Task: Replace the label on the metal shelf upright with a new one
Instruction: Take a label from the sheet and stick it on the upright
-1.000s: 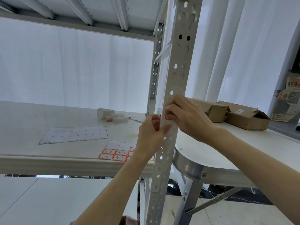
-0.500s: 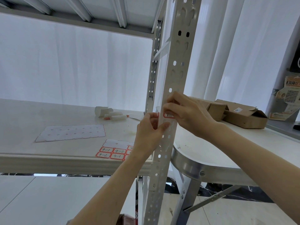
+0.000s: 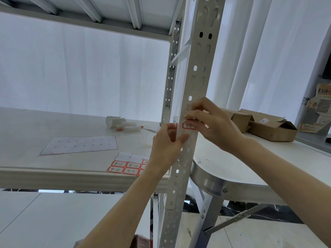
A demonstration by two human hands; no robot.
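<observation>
A white perforated metal shelf upright (image 3: 194,72) runs through the middle of the view. A red-bordered label (image 3: 186,125) lies on its front face at hand height, partly hidden by fingers. My right hand (image 3: 213,124) pinches the label's top edge with thumb and forefinger. My left hand (image 3: 165,145) grips the upright's left edge just below the label, thumb pressed on the front face. A sheet of red-bordered labels (image 3: 129,164) marked 4-1 and 4-2 lies on the shelf board (image 3: 53,172).
An emptied label backing sheet (image 3: 80,144) lies further left on the board. Rolled white papers and a pen (image 3: 123,126) sit behind it. A round metal-rimmed table (image 3: 232,179) stands to the right, with open cardboard boxes (image 3: 265,126) on it.
My right fingers have shifted up, uncovering more of the label's red border on the upright. The left hand stays clamped on the upright.
</observation>
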